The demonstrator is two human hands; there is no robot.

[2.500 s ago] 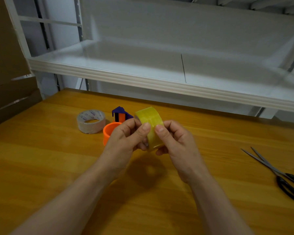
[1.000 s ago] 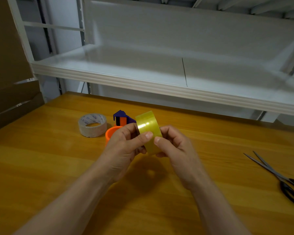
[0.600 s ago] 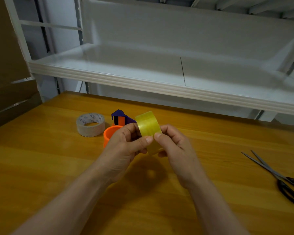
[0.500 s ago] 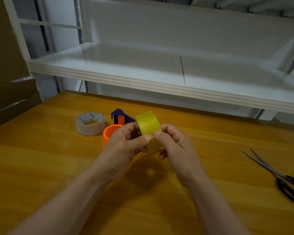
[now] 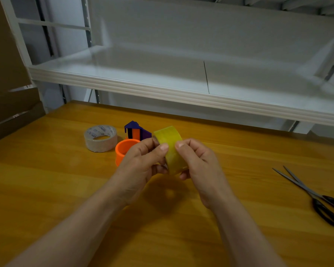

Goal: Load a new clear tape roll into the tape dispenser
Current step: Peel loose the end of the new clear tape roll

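A yellowish clear tape roll (image 5: 168, 138) is held upright on edge above the wooden table (image 5: 46, 180). My left hand (image 5: 141, 164) grips its left side and my right hand (image 5: 199, 164) its right side. Both thumbs press on the roll's outer face. Just behind my left hand stands the tape dispenser (image 5: 136, 131), purple with an orange part, and its orange round hub (image 5: 124, 151) is partly hidden by my fingers.
A greyish printed tape roll (image 5: 100, 138) lies flat left of the dispenser. Black-handled scissors (image 5: 314, 197) lie at the right of the table. A white shelf (image 5: 181, 93) overhangs the far edge. Brown cardboard (image 5: 6, 105) stands at the left.
Both hands stay on the yellow roll in nearly the same place. My thumbs have shifted slightly on its outer face. Nothing on the table has moved.
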